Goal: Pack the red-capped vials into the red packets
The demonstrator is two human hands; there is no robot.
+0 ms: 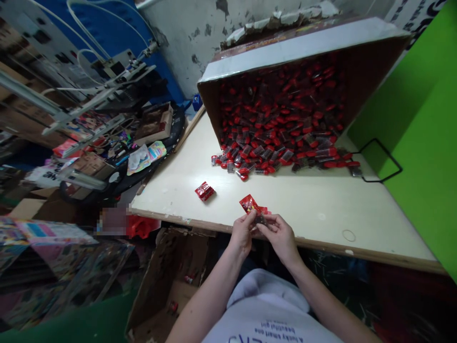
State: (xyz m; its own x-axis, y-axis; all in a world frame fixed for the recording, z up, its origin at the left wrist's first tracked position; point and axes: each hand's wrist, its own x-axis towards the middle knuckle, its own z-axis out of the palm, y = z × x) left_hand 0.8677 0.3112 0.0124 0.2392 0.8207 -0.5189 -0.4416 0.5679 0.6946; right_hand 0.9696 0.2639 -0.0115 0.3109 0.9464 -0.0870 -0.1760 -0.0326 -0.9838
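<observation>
Close together at the table's front edge, my two hands work on small items. Thumb and fingers of my left hand (243,232) are closed on a glossy red packet (247,202) with printed pictures. My right hand (280,236) pinches a small dark, clear-looking piece (262,218) beside it; its exact kind is partly hidden by my fingers. More red shows just behind the fingertips. To the left on the table lies a small stack of red packets (204,191). Ahead, many small dark pieces with red ends (264,152) spill from a tipped carton.
The large open carton (303,50) lies on its side on the pale table (321,200). A black wire loop (382,181) juts out near a green panel (421,143). Below left stands a cardboard box (143,286) with a few red packets inside. Machinery (117,71) stands far left.
</observation>
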